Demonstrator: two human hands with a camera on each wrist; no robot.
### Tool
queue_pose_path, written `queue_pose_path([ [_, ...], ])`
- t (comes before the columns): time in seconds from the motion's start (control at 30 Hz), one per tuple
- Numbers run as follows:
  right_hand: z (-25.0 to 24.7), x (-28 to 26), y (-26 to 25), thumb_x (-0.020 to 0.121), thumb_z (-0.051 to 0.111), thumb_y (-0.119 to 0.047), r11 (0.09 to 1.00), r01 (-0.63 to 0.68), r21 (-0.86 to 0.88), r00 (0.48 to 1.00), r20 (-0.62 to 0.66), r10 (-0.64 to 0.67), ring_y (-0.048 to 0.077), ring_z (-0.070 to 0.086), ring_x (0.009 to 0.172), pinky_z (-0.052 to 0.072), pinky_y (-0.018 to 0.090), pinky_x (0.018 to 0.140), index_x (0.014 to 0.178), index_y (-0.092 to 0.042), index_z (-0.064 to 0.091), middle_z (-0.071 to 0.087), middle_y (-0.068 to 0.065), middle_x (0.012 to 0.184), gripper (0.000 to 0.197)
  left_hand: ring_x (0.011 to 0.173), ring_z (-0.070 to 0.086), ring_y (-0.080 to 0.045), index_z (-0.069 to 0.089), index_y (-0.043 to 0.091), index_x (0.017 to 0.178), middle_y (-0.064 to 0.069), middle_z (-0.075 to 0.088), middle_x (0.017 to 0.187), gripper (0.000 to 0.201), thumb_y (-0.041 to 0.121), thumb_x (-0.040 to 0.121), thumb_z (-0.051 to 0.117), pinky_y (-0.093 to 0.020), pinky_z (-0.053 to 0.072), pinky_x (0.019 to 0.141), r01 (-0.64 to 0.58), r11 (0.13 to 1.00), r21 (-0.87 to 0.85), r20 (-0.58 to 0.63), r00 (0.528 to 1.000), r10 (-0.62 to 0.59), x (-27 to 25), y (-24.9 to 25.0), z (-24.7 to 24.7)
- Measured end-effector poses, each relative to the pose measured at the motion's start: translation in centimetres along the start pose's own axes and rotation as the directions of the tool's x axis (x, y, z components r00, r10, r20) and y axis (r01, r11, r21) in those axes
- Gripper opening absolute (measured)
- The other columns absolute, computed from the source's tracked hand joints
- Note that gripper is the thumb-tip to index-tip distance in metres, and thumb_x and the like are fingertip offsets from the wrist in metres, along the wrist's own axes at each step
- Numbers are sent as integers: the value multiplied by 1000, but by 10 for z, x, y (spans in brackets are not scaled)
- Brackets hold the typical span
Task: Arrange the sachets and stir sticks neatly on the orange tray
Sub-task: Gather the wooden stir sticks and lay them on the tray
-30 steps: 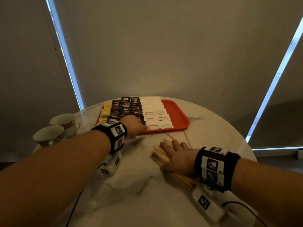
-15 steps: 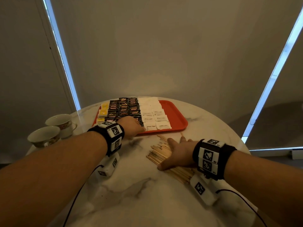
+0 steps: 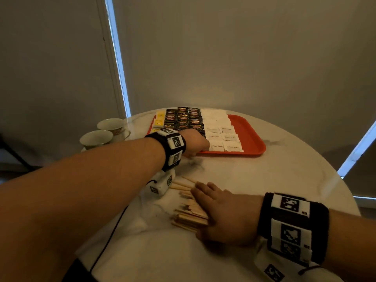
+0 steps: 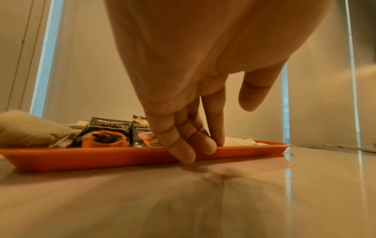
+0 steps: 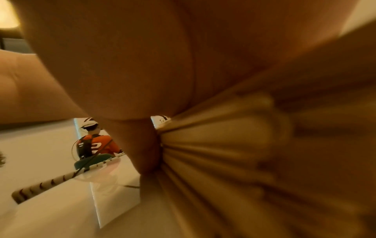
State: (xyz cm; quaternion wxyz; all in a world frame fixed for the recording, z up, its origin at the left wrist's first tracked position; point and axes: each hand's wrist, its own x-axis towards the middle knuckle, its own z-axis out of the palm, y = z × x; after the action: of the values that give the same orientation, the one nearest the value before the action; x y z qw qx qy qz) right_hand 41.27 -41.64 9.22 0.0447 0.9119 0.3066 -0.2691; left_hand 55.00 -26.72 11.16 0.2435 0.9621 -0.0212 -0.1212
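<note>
Two hands: both at work on a round white marble table, described from nearest to farthest.
Right hand: nearest, at about 5 o'clock on the table, palm down with fingers extended and close together, pressing flat on the stir sticks.
Stir sticks: a loose wooden pile on the marble under and to the 9 o'clock side of the right hand; a few stray ones lie just beyond at 11 o'clock; in the right wrist view they fill the frame, blurred.
Left hand: farther out, at the tray's near edge; the left wrist view shows its fingers bent down and bunched together, tips against the near rim and touching the table, thumb held apart.
Orange tray: at 12 o'clock on the table, lying flat.
Sachets: on the tray in rows: yellow sachets at the 9 o'clock side, black coffee sachets in the middle, white sachets toward 3 o'clock; the tray's 3 o'clock strip is bare.
Cups: two, at 10 o'clock, beside the tray's 9 o'clock end.
</note>
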Motion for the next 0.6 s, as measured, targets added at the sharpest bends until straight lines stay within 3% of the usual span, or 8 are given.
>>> queue_pose_path([
  [0.07,-2,2,-2,95,51,-65,999,36,-12,999,-18,-37,21,-6,157,9,41,126,162,-28,-12,-16,-3,170,99,82,62,-22,65,12,90,-7,65,83,22,30,100,60,-35,54,82,13,992,-127,35,999,-9,-9,0,3],
  [0.13,-5,1,-3,94,53,-65,998,50,-25,998,-40,-51,20,-1,158,14,38,126,162,-28,-8,-10,-4,171,99,75,62,-22,70,14,85,-6,65,77,23,33,96,64,-33,54,78,21,971,-238,57,998,-8,-22,0,7],
  [0.23,-9,-5,-7,93,57,-64,998,56,-15,997,-60,-57,19,18,154,28,35,122,163,-30,2,5,-3,171,96,77,63,-19,72,17,89,1,68,77,20,34,96,66,-32,54,76,7,962,-273,137,990,32,-42,1,12],
  [0.33,-9,-9,-12,89,62,-64,997,83,11,995,-65,-82,17,48,133,46,33,107,160,-35,13,27,-3,163,91,79,62,-15,73,18,98,3,69,85,20,35,99,63,-26,53,71,-19,967,-254,209,975,74,-58,-1,10],
  [0.43,-5,-9,-16,86,66,-66,996,86,18,994,-67,-85,16,56,120,52,33,99,156,-39,16,38,-5,154,90,83,64,-12,74,20,104,9,70,91,21,36,100,62,-20,54,68,-33,969,-244,247,964,95,-68,-6,7],
  [0.5,-4,-7,-19,83,68,-67,997,68,19,993,-93,-66,17,59,115,55,36,96,152,-39,18,44,-6,147,90,88,65,-12,75,19,115,13,71,93,31,42,100,62,-23,55,74,-40,967,-251,261,959,108,-73,-8,5],
  [0.6,-3,-3,-22,80,70,-69,999,33,24,990,-139,-30,17,61,113,54,36,96,149,-35,22,52,-5,142,91,93,65,-15,75,16,120,7,73,109,50,57,101,55,-31,56,87,-62,959,-278,257,957,136,-74,-13,7],
])
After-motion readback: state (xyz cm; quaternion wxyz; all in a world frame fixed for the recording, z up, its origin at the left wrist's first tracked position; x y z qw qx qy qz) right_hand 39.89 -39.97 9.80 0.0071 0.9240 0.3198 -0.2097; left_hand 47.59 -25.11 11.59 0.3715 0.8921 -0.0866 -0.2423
